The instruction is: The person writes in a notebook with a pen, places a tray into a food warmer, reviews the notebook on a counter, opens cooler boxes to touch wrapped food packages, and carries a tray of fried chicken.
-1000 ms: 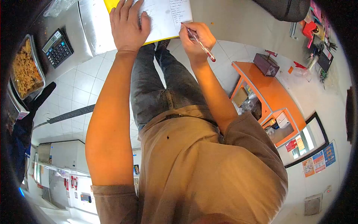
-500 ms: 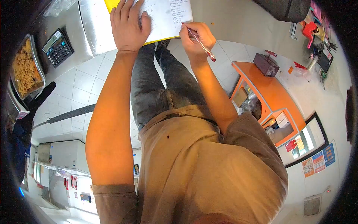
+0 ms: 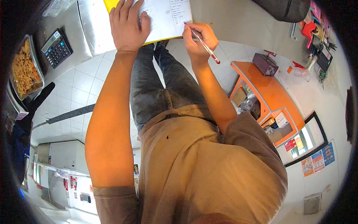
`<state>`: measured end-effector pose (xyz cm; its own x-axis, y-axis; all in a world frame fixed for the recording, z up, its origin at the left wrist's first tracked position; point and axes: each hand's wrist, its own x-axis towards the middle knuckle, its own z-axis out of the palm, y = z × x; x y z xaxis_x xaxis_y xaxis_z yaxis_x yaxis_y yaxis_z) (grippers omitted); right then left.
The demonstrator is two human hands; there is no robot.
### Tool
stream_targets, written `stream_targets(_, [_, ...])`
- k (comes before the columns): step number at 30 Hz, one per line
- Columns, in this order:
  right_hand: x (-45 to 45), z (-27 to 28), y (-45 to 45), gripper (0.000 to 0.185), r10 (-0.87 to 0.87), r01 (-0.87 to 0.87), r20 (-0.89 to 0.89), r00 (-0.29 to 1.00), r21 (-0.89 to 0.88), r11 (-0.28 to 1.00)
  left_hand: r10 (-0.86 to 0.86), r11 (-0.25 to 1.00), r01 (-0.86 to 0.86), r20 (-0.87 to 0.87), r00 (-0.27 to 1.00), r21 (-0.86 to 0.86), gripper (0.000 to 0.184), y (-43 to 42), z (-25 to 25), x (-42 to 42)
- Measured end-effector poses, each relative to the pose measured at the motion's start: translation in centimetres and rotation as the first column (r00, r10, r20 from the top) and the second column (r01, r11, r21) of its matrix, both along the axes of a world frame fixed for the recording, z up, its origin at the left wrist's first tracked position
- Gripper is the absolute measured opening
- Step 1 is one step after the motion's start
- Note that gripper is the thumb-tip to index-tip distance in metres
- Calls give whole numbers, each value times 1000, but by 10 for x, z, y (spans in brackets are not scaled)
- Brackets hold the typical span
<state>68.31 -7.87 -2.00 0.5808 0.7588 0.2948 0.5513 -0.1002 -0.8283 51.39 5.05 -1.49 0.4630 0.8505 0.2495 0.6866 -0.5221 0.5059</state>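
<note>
Nearest are a brown shirt [image 3: 209, 168] and, just past it, dark jeans [image 3: 166, 89]. Farther out, on the right, the right hand [image 3: 197, 48] pinches a pen [image 3: 209, 51] between its fingers, close to the writing tip. The pen is at the near right corner of a white sheet [image 3: 164, 22], its long axis slanting: the tip points far and left, over the sheet's right margin, and the reddish butt end points near and right. Whether the tip touches paper cannot be told. On the left, the left hand [image 3: 129, 30] lies palm down over the sheet, fingers slightly spread and pointing far, thumb held out to the right. Yellow backing [image 3: 109, 4] shows around the sheet, on a grey metal surface [image 3: 231, 22]. Well left are a calculator [image 3: 56, 49] and a clear tray [image 3: 40, 67] of orange-brown food. Farther off, beyond white floor tiles [image 3: 84, 76], an orange cabinet [image 3: 257, 78] stands on the right.
</note>
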Motion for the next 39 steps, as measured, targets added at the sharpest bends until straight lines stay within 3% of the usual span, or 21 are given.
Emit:
stream_targets(10, [6,-1,0,14,114,-114,-7,993,33,993,-2,1000,2,3,1000,-7,39,-1,0,0])
stream_targets(34, [9,4,3,13,127,-127,25,992,-13,992,-19,1000,19,2,1000,-2,39,0,0,2])
stream_targets(39, [10,-10,-14,11,-42,61,-174,984,106,992,-17,1000,17,2,1000,7,39,0,0,1])
